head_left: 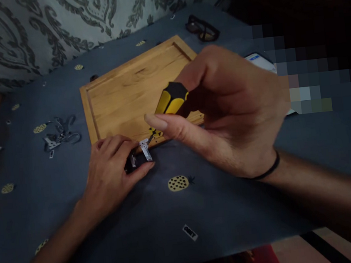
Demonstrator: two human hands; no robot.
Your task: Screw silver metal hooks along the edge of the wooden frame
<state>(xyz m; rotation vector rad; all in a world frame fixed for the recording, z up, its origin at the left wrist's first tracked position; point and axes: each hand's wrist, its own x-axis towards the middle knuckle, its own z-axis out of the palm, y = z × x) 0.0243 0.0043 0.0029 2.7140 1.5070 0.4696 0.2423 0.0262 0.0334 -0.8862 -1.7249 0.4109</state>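
My right hand [229, 109] is closed around a screwdriver with a yellow and black handle [172, 99], its thumb stretched forward. The tool's tip points down at a small metal bracket [145, 148]. My left hand [113, 171] pinches that bracket and a small dark part [130, 164] against the dark blue cloth [178, 215], right at the near edge of a wooden tray [127, 94].
A pile of small metal pieces [59, 135] lies on the cloth to the left. Black glasses [202, 28] rest beyond the tray. A phone [260, 62] shows behind my right hand. The cloth's front edge runs along the bottom right.
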